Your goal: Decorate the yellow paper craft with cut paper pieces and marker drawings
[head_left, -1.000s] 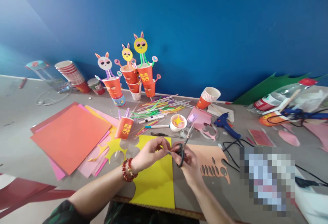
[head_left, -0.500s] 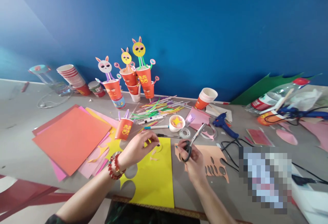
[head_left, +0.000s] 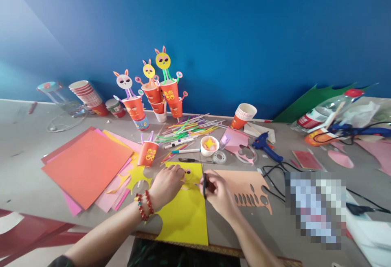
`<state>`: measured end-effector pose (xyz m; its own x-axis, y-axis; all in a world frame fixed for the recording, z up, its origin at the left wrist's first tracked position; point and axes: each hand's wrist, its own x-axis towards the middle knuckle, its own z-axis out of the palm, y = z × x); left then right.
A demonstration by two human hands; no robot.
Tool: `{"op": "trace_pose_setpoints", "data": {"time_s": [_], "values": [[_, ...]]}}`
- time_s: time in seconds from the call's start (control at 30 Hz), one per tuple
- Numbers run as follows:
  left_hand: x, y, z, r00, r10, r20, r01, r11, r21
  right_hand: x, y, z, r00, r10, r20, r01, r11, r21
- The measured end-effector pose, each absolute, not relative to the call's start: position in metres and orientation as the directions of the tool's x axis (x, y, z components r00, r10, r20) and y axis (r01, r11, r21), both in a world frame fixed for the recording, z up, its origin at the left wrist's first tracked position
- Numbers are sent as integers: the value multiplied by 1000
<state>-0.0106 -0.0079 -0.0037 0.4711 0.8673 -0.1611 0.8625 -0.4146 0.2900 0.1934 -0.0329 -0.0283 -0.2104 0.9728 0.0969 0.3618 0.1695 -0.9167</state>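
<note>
My left hand (head_left: pixel 168 184), wearing red bead bracelets, rests over the yellow paper (head_left: pixel 185 218) with its fingers bent and drawn together. Its fingertips meet the left side of a small yellow paper circle (head_left: pixel 190 179) that bears dark eye pieces; what they pinch, if anything, is hidden. Just right of the circle, my right hand (head_left: pixel 217 191) has scissors (head_left: pixel 205 185) in its grip, the black handles showing and the blades out of sight. Its fingertips are close to the circle's right edge. Peach paper (head_left: pixel 241 181) with cut-out holes lies beside this hand.
Paper-cup rabbit figures (head_left: pixel 132 104) stand at the back near a pile of coloured sticks (head_left: pixel 189 128). A small white cup (head_left: pixel 209 147) holds paper scraps. A blue glue gun (head_left: pixel 265 147) with black cable lies right; stacked coloured sheets (head_left: pixel 88 165) lie left.
My left hand has come down onto the yellow circle, its fingers lower and flatter. My right hand has moved left towards the circle, turning the scissors so that their blades no longer show.
</note>
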Motion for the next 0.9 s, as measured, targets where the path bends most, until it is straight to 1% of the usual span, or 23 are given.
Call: {"op": "trace_pose_setpoints", "data": {"time_s": [0.07, 0.13, 0.23, 0.37, 0.5, 0.57, 0.77, 0.9], "values": [[-10, -7, -2, 477, 864, -160, 861, -422, 285, 194, -34, -32, -235, 968, 90, 560, 210, -801], [-9, -6, 0, 491, 856, -163, 855, -438, 278, 195, -35, -35, -260, 963, 73, 691, 238, -683], [-8, -7, 3, 507, 845, -169, 848, -454, 272, 197, -36, -38, -287, 957, 34, 778, 253, -575], [-7, -10, 1, 515, 840, -168, 850, -475, 229, 200, -36, -41, -290, 957, 22, 817, 260, -515], [-6, -12, -5, 541, 827, -156, 840, -519, 161, 201, -35, -44, -293, 954, 64, 801, 282, -528], [-5, -13, -7, 550, 821, -155, 834, -530, 153, 201, -35, -44, -291, 952, 96, 784, 295, -547], [-6, -12, -3, 555, 821, -134, 826, -527, 199, 199, -33, -40, -220, 965, 145, 729, 262, -632], [-8, -13, -4, 542, 833, -111, 827, -505, 247, 198, -34, -34, -201, 963, 179, 632, 267, -728]]}}
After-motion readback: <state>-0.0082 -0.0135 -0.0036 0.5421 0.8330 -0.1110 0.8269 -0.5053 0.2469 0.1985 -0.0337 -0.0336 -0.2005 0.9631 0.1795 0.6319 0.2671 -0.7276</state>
